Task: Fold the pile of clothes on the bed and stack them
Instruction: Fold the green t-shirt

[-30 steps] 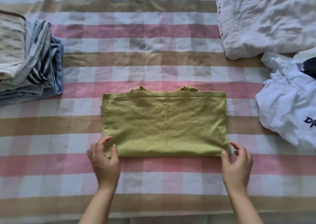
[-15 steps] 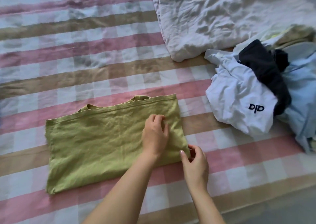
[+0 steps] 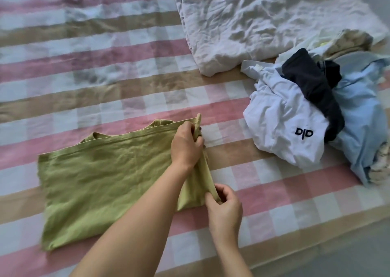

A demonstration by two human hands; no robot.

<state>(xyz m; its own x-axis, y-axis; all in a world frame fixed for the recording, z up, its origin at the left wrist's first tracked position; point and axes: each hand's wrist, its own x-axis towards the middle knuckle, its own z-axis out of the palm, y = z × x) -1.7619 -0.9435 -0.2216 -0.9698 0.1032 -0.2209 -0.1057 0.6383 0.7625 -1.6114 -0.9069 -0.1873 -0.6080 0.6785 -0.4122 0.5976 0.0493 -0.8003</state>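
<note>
An olive-green garment [image 3: 101,183], folded into a flat rectangle, lies on the checked bed cover [image 3: 105,69]. My left hand [image 3: 186,145] reaches across it and grips its far right corner, lifting that edge off the bed. My right hand [image 3: 224,207] pinches the near right corner of the same garment. To the right lies the unfolded pile of clothes [image 3: 329,116]: a white top with a dark logo [image 3: 287,135], a dark navy piece [image 3: 312,91] and a light blue piece [image 3: 358,118].
A crumpled white sheet [image 3: 263,21] covers the far right of the bed. The bed's near edge [image 3: 316,224] runs diagonally at the lower right, with grey floor [image 3: 348,255] beyond it.
The view swung right, so the folded stack at the left left the frame. Both hands moved to the green garment's right edge, took hold of its corners and raised it.
</note>
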